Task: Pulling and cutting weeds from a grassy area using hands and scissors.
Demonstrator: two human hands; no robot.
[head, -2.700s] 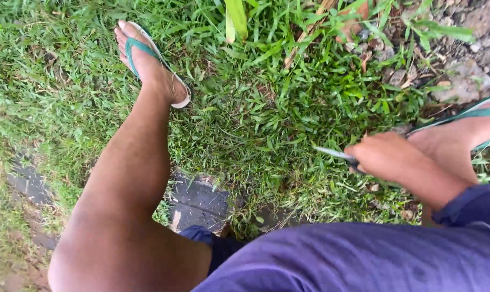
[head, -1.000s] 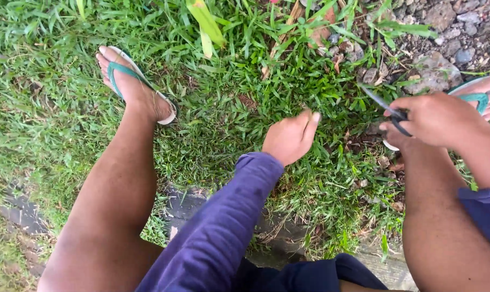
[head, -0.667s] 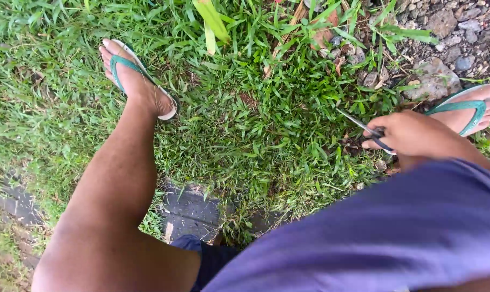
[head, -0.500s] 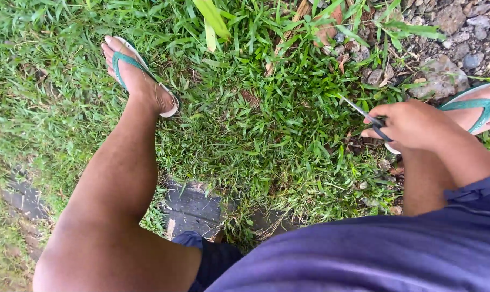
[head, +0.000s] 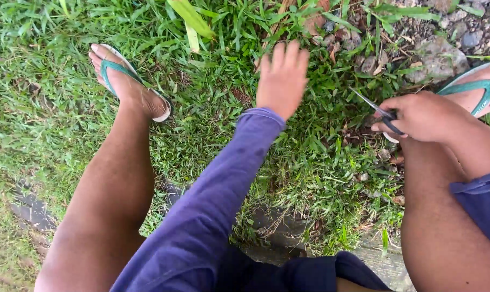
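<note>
An outdoor garden or yard: thick green grass (head: 223, 124) fills most of the frame, grey stones (head: 437, 59) and bare soil sit at the upper right, and what looks like a dark paving slab (head: 280, 227) shows at the lower middle, half overgrown.

Left hand (head: 282, 75) stretches forward on a straight, long-sleeved arm, fingers spread and empty; right hand (head: 426, 116) is curled closed, beside the right knee.
</note>
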